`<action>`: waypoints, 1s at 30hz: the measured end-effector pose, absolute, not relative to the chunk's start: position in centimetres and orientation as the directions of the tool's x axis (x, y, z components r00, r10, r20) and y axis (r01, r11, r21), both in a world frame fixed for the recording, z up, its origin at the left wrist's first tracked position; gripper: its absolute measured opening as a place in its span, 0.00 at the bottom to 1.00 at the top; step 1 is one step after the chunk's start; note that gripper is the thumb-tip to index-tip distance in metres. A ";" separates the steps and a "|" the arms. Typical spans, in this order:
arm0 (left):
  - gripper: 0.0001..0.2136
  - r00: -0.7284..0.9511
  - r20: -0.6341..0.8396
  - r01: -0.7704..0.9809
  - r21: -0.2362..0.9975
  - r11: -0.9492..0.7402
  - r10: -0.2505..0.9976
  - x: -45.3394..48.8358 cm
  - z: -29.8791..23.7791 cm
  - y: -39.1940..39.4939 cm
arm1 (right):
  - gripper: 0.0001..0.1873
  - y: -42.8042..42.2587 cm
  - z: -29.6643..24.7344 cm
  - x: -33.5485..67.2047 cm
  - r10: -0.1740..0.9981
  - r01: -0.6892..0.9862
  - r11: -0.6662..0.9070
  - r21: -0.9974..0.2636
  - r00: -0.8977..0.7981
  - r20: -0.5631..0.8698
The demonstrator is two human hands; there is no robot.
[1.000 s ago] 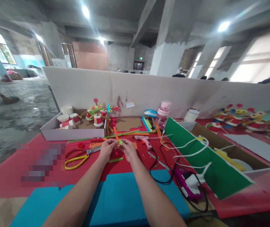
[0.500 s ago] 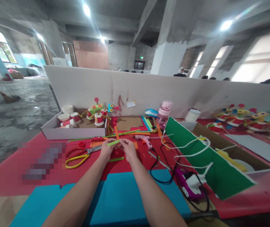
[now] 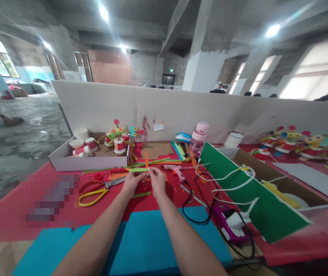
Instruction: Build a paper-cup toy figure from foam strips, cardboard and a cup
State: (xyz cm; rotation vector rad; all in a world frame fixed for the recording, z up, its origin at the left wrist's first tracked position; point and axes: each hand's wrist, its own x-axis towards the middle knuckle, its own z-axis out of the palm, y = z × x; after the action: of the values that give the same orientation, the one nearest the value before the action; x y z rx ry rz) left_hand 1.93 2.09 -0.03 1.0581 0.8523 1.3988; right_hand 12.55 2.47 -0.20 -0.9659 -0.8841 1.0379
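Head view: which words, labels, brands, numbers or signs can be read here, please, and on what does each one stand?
No text can be read.
Green sign in the background: too small.
Cup at the right end of the box: small marks, too blurred.
Blue packet: too blurred.
White card: no writing can be made out.

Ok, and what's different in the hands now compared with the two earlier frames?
The green strip, a short folded-looking bit at first, now reaches out to the left, level. The orange strip has shifted slightly right and stands more upright. No release is visible; the right hand pinches near where they meet. The scissors and pink glue gun stayed put.
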 end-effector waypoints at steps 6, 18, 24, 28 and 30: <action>0.14 -0.035 0.173 -0.327 0.929 -0.175 0.984 1.7 -0.1 2.2 | 0.13 2.4 -0.1 12.3 0.985 -0.374 0.128 -0.919 0.153 0.075; 0.13 -0.073 0.133 -0.308 0.940 -0.149 0.988 1.5 0.2 2.2 | 0.16 2.4 -0.2 12.5 0.997 -0.467 0.046 -0.883 0.081 0.009; 0.13 -0.018 0.059 -0.411 0.910 -0.061 0.998 1.4 0.1 2.2 | 0.18 2.5 -0.2 12.7 0.998 -0.542 -0.053 -0.839 -0.010 -0.056; 0.15 -0.022 0.034 -0.422 0.906 -0.040 0.999 1.3 -0.2 2.5 | 0.18 2.4 0.1 13.0 0.998 -0.554 -0.068 -0.829 -0.025 -0.065; 0.15 -0.039 0.027 -0.417 0.908 -0.040 0.999 1.3 -0.3 2.6 | 0.18 2.4 0.2 13.0 0.998 -0.543 -0.062 -0.838 -0.023 -0.059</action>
State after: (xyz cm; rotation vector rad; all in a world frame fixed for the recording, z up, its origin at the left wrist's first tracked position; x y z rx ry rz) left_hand 1.27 2.60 -0.26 0.8936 0.8913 1.4309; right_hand 12.99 2.36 0.21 -0.8155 -0.7480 1.4767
